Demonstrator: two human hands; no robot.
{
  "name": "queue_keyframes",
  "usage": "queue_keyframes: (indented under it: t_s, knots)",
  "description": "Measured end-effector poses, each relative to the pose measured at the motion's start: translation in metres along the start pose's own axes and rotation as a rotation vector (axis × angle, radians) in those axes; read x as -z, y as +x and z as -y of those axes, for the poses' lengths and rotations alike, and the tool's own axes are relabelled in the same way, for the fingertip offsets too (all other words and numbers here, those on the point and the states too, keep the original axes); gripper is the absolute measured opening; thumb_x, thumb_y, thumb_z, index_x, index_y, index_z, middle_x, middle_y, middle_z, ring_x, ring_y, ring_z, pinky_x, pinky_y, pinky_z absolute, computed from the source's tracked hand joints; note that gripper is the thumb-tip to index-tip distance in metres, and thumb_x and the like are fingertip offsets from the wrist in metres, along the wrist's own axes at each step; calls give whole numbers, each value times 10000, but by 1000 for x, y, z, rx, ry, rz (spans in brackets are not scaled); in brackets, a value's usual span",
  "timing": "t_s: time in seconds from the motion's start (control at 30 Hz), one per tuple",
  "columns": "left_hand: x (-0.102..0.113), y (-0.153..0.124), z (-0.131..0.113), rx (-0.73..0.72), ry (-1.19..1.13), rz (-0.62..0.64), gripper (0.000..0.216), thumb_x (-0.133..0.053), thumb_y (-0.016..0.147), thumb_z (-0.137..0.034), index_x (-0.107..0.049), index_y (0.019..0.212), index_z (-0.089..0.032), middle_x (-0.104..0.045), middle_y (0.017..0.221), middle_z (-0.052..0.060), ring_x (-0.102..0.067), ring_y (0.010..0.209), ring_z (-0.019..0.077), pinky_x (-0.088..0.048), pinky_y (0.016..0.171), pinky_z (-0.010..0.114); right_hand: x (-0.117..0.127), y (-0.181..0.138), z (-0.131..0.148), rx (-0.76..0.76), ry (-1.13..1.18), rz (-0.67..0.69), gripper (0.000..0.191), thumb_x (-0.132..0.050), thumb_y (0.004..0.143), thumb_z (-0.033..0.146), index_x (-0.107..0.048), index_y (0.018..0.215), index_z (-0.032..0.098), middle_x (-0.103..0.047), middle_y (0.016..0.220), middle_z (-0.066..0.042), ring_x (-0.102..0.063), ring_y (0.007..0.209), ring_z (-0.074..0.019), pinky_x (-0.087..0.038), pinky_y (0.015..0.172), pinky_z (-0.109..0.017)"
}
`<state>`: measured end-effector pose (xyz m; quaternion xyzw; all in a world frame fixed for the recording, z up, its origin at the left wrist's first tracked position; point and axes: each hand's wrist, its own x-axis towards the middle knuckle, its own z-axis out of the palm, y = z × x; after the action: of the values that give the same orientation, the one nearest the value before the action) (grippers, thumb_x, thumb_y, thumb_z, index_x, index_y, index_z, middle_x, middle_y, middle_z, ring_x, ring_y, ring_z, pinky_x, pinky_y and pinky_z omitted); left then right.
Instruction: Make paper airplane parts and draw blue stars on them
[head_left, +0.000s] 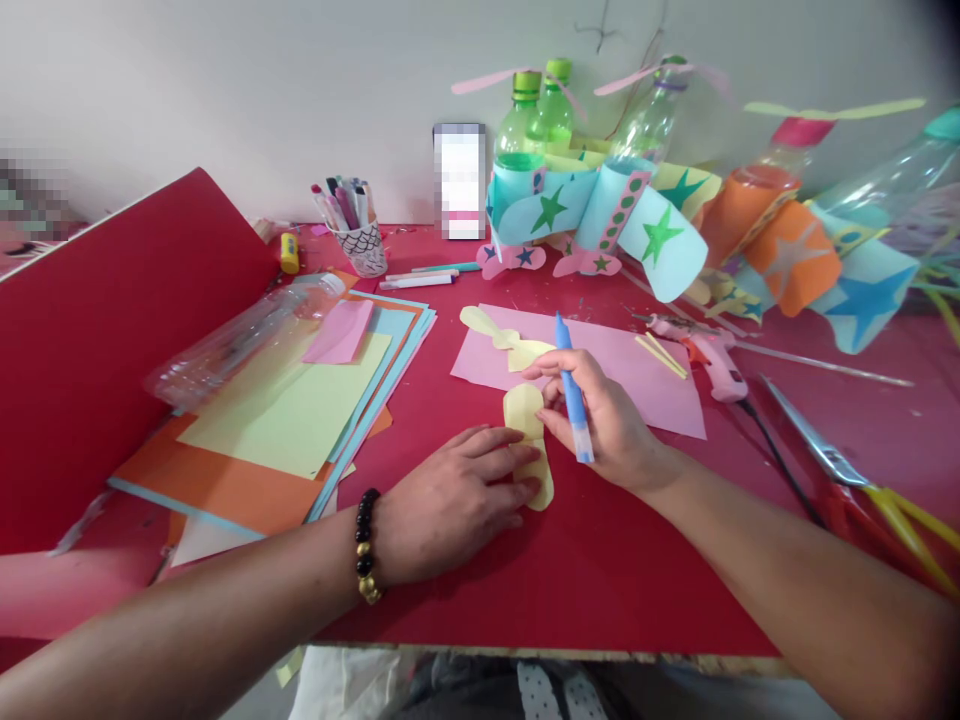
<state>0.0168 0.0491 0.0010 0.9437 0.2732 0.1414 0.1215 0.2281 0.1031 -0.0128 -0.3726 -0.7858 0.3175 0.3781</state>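
Observation:
My left hand (457, 495) lies flat on a pale yellow paper cutout (525, 415) on the red table (600, 580), fingers stretched over its lower part, pressing it down. My right hand (607, 425) grips a blue marker (573, 395) and its fingertips touch the cutout's upper right edge. A second yellow cutout (499, 335) lies just beyond on a pink sheet (637, 375).
A stack of coloured paper (285, 420) and a clear plastic bottle (240, 340) lie left. A cup of markers (352, 225) and decorated bottles (570, 200) stand behind. A pink glue gun (709, 350) and scissors (840, 460) lie right. A red board (97, 340) leans far left.

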Motion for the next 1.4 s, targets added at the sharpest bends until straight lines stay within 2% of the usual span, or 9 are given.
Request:
queue_keyframes:
  t_s: [0.27,0.47,0.57,0.63,0.73,0.9,1.07,1.23,1.4]
  knots:
    - [-3,-3,1,14,49,52,312,-490,960,-299,-630,1230,-227,-499,1428,104,-439,1332,271,-360,1117,472,1,3,-1,-27,36,-11,491,-629,822,119,-432,1231,307,-603,1196,-48,-622,788,-147,-561,780,-339]
    - [-4,-5,2,19,51,50,336,-496,958,-304,-605,1266,-224,-473,1450,120,-438,1336,272,-366,1115,466,7,1,0,-54,24,-85,380,-681,806,196,-484,1123,267,-629,1151,-65,-651,831,-178,-577,750,-336]
    - [-5,-4,2,24,30,53,359,-507,953,-310,-583,1293,-221,-478,1445,121,-433,1340,275,-357,1121,467,11,-3,2,-49,7,-103,326,-689,806,214,-506,1072,255,-664,1055,-60,-662,834,-186,-570,756,-328]
    - [-6,-4,3,18,9,49,362,-504,956,-309,-579,1297,-214,-502,1423,120,-430,1343,271,-351,1127,463,12,-6,4,-42,-10,-63,269,-683,813,210,-515,1019,251,-680,953,-42,-668,792,-180,-564,732,-311]
    - [-6,-6,3,10,-9,46,368,-487,965,-320,-572,1305,-206,-514,1411,119,-420,1351,262,-332,1140,455,13,-10,9,-44,-63,67,197,-658,829,200,-517,961,240,-677,842,-15,-658,695,-151,-541,658,-263]
    - [-5,-7,3,19,-16,61,392,-483,966,-348,-555,1326,-211,-461,1461,112,-389,1372,271,-314,1148,465,13,-9,14,-60,-132,238,195,-624,824,150,-497,954,221,-642,766,18,-575,558,-90,-469,556,-197]
    - [-1,-5,4,24,5,104,409,-472,969,-330,-537,1346,-186,-455,1465,119,-384,1373,277,-317,1150,452,11,-7,13,-49,-168,289,227,-620,808,129,-475,955,223,-625,782,22,-551,561,-80,-438,538,-182]
    - [2,-6,5,103,40,59,446,-458,972,-345,-516,1359,-131,-508,1417,118,-456,1306,267,-373,1119,401,10,-9,12,-45,-172,293,238,-602,812,113,-458,964,225,-598,802,24,-549,590,-77,-451,573,-181]
    - [1,-8,4,89,59,83,422,-432,984,-327,-543,1334,-119,-497,1430,116,-430,1335,264,-318,1157,402,10,-9,11,-37,-153,305,242,-582,812,93,-456,972,223,-588,799,22,-543,578,-75,-458,570,-183]
